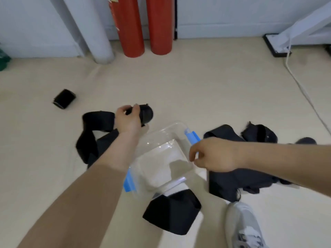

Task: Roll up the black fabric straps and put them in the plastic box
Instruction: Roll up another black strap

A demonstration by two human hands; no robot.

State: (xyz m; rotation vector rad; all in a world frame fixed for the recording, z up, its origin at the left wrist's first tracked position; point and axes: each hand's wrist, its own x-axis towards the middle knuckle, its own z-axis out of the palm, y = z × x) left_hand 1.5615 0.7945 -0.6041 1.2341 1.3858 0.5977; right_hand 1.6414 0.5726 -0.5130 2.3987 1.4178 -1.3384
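A clear plastic box (pixel 157 138) with blue side clips stands on the floor between my arms and holds nothing. My left hand (pixel 129 119) grips a rolled black strap (pixel 146 113) just beyond the box's far left corner. My right hand (pixel 213 154) hovers at the box's right rim by a blue clip (pixel 192 137), fingers loosely curled and holding nothing. Loose black straps lie left of the box (pixel 93 133), in front of it (pixel 172 210) and in a heap to the right (pixel 232 179). Another rolled strap (pixel 64 98) lies apart at the far left.
Two red cylinders (pixel 143 27) and a grey pipe (pixel 93 33) lean at the back wall. A white cable (pixel 302 88) runs across the floor at the right from a metal stand's foot (pixel 275 45). My grey shoe (pixel 245 228) is at the bottom right.
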